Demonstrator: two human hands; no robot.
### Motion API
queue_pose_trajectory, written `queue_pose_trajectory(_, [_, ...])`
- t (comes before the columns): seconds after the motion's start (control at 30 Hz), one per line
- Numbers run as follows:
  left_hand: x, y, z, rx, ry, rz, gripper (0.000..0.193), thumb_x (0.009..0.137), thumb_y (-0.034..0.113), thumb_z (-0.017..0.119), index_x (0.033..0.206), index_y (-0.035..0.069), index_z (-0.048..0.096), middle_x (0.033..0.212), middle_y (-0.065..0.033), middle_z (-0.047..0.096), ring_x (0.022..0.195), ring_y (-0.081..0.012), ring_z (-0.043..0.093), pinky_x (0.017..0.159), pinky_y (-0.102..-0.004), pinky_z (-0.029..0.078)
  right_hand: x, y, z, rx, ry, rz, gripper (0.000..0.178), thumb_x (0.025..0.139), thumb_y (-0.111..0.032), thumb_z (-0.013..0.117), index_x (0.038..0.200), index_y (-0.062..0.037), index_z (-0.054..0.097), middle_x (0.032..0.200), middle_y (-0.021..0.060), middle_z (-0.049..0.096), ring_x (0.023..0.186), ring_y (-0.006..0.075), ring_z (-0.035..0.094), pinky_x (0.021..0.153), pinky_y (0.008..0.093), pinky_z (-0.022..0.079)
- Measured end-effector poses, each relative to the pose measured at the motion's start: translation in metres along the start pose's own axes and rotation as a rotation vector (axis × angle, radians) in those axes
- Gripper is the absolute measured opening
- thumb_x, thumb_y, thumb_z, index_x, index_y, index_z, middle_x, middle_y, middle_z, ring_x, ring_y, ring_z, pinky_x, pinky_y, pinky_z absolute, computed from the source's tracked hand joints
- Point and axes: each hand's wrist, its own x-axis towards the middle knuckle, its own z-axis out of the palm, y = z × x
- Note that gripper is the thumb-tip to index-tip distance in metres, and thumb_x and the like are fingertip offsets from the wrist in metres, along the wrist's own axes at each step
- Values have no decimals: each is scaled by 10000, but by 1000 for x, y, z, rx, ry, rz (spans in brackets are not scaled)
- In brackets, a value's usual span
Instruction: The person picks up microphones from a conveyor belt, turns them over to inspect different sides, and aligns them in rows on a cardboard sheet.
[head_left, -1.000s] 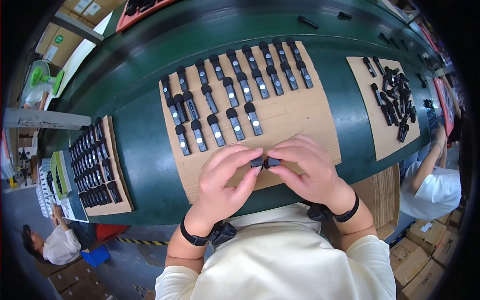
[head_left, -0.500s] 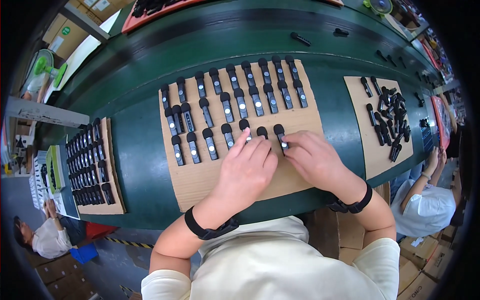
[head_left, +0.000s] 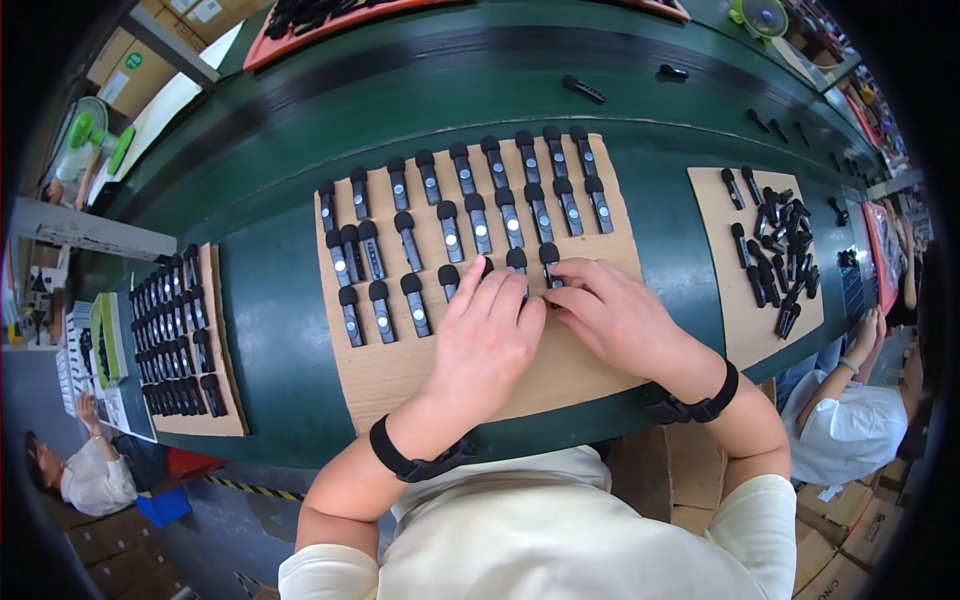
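Small black microphones with round foam tops lie in rows on a cardboard sheet (head_left: pixel 400 375); most carry a pale round dot. At the right end of the nearest row, my right hand (head_left: pixel 625 318) pinches a microphone (head_left: pixel 549 256) between thumb and fingers. My left hand (head_left: pixel 485 345) is bent over the neighbouring microphone (head_left: pixel 516 261), its fingers closed around the lower body, which they hide. Another foam top shows just behind the left fingertips. Two microphones (head_left: pixel 371 250) in the middle row at left show a dotted face instead of the pale dot.
A second cardboard (head_left: pixel 705 210) at right bears a loose heap of microphones. At left, another cardboard (head_left: pixel 232 390) holds tight rows. An orange tray (head_left: pixel 330 32) stands at the back, and stray microphones (head_left: pixel 584 89) lie on the green table. Two people sit at either side.
The view has shifted slightly. My right fingers have slid in closer beside the end microphone, and my left hand has moved a little, still over the neighbouring one.
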Motion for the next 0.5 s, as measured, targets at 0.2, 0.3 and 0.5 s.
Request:
queue_pose_trajectory(0.2, [-1, -1, -5, -71, 11, -81, 237, 708, 53, 723, 930, 58, 640, 1079, -112, 605, 1038, -286, 598, 1031, -493, 427, 22, 36, -39, 49, 34, 56, 271, 778, -46, 718, 1037, -61, 637, 1159, 105, 592, 991, 255, 617, 793, 325, 520])
queue_pose_trajectory(0.3, [-1, 0, -14, -172, 55, -97, 203, 726, 59, 714, 915, 60, 641, 1069, -121, 603, 1027, -292, 598, 1038, -497, 418, 41, 86, -55, 190, 78, 135, 251, 810, -38, 691, 1053, -50, 629, 1162, 99, 590, 994, 224, 605, 800, 301, 501])
queue_pose_trajectory(0.5, [-11, -1, -29, -254, 98, -141, 209, 721, 63, 757, 898, 77, 649, 1054, -110, 613, 962, -296, 616, 1025, -514, 422, 99, 174, -35, 44, 110, 290, 209, 861, -74, 669, 1061, -34, 625, 1067, 99, 600, 944, 201, 596, 814, 290, 490])
